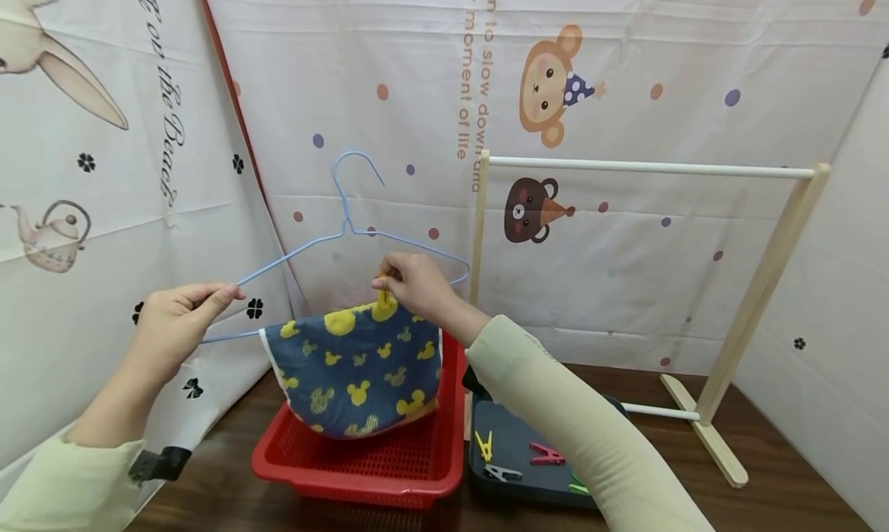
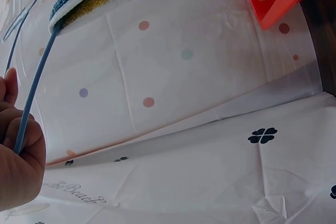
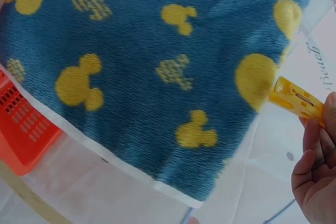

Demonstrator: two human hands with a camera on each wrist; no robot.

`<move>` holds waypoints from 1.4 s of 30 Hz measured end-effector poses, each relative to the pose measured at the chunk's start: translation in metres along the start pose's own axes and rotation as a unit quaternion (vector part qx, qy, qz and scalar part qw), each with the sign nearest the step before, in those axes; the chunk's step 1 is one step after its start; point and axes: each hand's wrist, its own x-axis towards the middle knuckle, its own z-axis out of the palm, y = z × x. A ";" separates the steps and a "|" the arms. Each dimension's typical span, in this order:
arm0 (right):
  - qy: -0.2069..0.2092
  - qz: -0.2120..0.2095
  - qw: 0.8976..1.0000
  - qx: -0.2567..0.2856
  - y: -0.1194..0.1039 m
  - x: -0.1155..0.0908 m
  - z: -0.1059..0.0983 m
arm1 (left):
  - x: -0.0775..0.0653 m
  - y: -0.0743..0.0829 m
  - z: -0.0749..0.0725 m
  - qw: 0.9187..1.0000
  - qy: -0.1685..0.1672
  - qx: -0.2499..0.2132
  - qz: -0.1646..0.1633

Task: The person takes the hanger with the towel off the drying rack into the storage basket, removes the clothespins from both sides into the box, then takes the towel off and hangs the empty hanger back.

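Observation:
A blue wire hanger (image 1: 347, 227) is held up by my left hand (image 1: 174, 320), whose thumb and fingers grip its left end. Folded over the bottom bar hangs a blue towel (image 1: 354, 370) with yellow mouse-head shapes and a white border. My right hand (image 1: 420, 285) pinches a yellow clothespin (image 3: 298, 97) at the towel's top fold, right of the middle. In the right wrist view the clothespin's tip meets the towel's edge; how far it bites over the bar is hidden. The left wrist view shows the wire (image 2: 37, 85) running through my curled fingers.
Below the towel stands a red basket (image 1: 361, 487). Right of it, a dark tray (image 1: 528, 416) holds yellow (image 1: 484, 445), grey (image 1: 501, 472), red (image 1: 546, 454) and green clothespins, partly behind my right sleeve. A wooden rack with a white rail (image 1: 646, 166) stands behind at the right.

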 end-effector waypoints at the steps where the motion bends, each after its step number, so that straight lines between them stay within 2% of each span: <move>1: 0.000 -0.002 1.000 0.002 -0.001 0.000 -0.001 | 0.000 0.000 0.000 1.000 -0.002 -0.001 0.000; 5: -0.010 0.003 1.000 0.001 -0.003 -0.002 -0.003 | -0.001 -0.001 0.001 1.000 -0.001 -0.002 0.002; 11: -0.036 0.044 0.998 0.007 -0.007 -0.008 -0.008 | -0.001 -0.004 0.000 1.000 0.009 0.001 0.001; 20: -0.033 0.071 0.996 0.038 -0.009 -0.012 -0.017 | 0.000 -0.004 -0.001 1.000 0.004 -0.008 0.005; 30: -0.036 0.069 0.996 0.039 -0.005 -0.023 -0.032 | 0.000 -0.001 0.000 1.000 0.006 0.001 0.002; 42: -0.033 0.083 0.994 0.062 0.013 -0.053 -0.046 | -0.003 -0.006 -0.001 1.000 -0.005 0.006 0.000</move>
